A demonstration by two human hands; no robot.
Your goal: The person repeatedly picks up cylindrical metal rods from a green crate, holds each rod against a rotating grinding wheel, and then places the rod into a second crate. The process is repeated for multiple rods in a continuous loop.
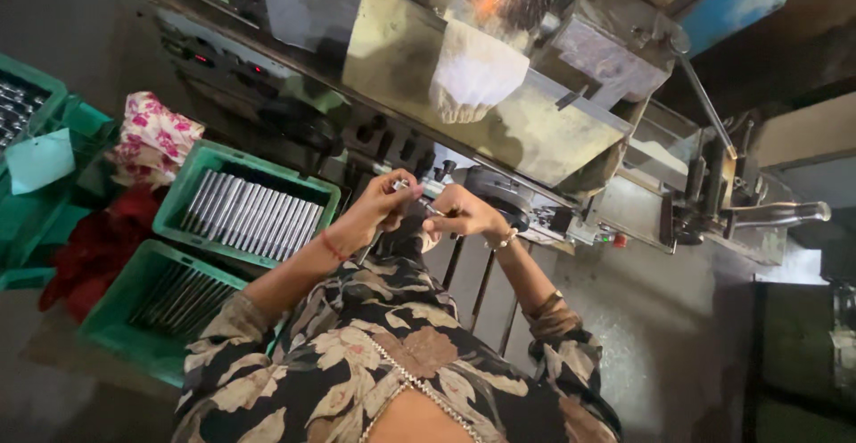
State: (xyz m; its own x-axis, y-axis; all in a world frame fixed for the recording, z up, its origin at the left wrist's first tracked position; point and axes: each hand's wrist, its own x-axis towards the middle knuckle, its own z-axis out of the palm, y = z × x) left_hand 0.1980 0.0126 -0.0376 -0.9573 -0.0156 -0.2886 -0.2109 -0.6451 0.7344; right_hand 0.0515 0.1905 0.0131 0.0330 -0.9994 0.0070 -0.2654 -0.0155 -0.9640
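Observation:
My left hand (382, 204) is closed around a thin metal rod (403, 184) held just in front of a grey metal machine (499, 131). The rod's lower end pokes out below the wrist, which wears a red thread. My right hand (464, 216), a bracelet on its wrist, meets the left, and its fingers pinch the rod's upper end. Both hands hover over dark fabric on my lap. How the rod's tip sits against the machine is hidden by my fingers.
To the left, a green crate (183, 195) holds several shiny metal rods, and a second green crate (111, 318) with darker rods sits below it. A third crate (40, 95), a pink floral cloth (156, 135) and a red cloth (94, 251) lie further left. The machine's lever (704, 95) and handle (785, 214) stick out at right.

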